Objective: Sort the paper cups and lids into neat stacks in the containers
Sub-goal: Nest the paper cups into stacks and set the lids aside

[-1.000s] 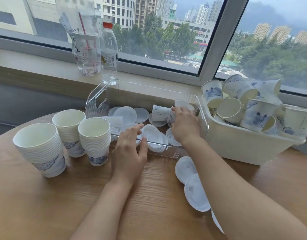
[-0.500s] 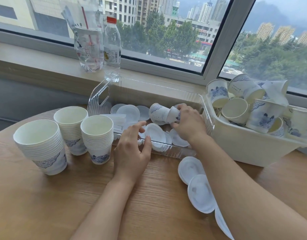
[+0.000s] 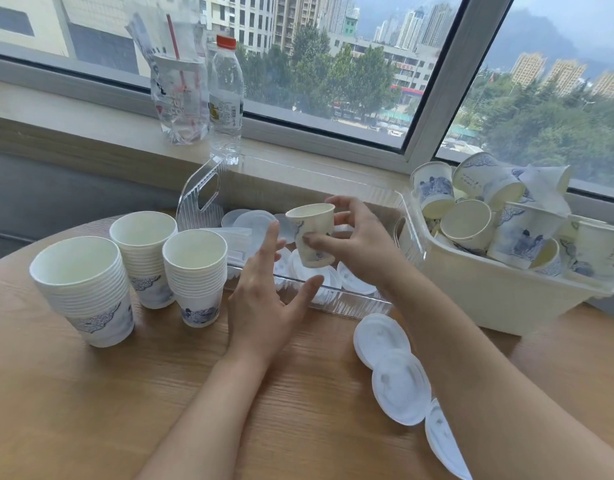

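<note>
My right hand (image 3: 359, 242) grips a small paper cup (image 3: 312, 233) with a blue print, upright, above the clear plastic bin (image 3: 354, 301) that holds several white lids (image 3: 255, 220). My left hand (image 3: 264, 296) hovers open just left of the cup, fingers spread, over the bin's front wall. Three stacks of nested cups stand on the table at the left: a large stack (image 3: 85, 284), a middle stack (image 3: 144, 258) and a small stack (image 3: 196, 275). A cream bin (image 3: 489, 299) at the right holds several loose cups (image 3: 466, 223).
Three white lids (image 3: 400, 386) lie on the wooden table (image 3: 90, 410) near my right forearm. A water bottle (image 3: 225, 95) and a clear plastic bag (image 3: 179, 98) stand on the window sill behind the clear bin.
My right hand picked the lying cup out of the clear bin and lifted it upright. My left hand rose off the bin's front wall and opened toward the cup.
</note>
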`<action>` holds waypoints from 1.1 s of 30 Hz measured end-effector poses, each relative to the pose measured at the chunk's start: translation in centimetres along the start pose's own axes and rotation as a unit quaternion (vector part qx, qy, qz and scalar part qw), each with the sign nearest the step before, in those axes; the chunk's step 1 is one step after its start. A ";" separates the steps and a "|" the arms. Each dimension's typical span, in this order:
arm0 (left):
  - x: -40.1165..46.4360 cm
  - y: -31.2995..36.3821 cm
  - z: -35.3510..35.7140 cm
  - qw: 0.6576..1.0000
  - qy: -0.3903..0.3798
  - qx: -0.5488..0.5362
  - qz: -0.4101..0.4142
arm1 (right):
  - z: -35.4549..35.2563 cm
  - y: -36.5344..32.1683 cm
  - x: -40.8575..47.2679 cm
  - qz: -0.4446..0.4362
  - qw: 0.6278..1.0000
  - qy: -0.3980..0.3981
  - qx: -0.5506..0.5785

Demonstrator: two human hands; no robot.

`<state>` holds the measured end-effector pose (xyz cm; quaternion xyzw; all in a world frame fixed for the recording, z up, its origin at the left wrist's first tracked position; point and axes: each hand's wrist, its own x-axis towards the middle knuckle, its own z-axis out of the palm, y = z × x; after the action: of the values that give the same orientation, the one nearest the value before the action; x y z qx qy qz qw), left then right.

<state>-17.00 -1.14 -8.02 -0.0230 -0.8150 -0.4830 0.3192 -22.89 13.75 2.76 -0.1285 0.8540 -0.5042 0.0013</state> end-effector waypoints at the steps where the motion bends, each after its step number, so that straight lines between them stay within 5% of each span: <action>1: 0.0 0.1 0.0 1.000 0.002 0.002 -0.001 | 0.6 0.2 -0.1 0.004 1.000 -0.017 0.019; 12: 0.8 0.2 -0.3 0.996 0.085 -0.016 -0.004 | 0.8 0.7 1.2 -0.050 0.995 -0.084 0.032; 16: 0.9 -0.3 0.0 0.997 0.075 -0.007 0.017 | 0.3 2.9 4.1 -0.043 0.986 0.047 -0.156; 23: 0.9 -0.4 0.2 0.998 0.059 -0.007 0.019 | 0.7 6.0 5.7 0.005 0.937 0.053 -0.345; 33: 0.5 0.1 0.0 0.999 0.047 0.004 -0.003 | -0.5 4.0 2.3 -0.108 0.971 0.124 -0.174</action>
<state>-17.37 -1.26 -7.65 0.0037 -0.8011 -0.4809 0.3562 -26.05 15.51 -0.15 -0.1546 0.9031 -0.3572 -0.1815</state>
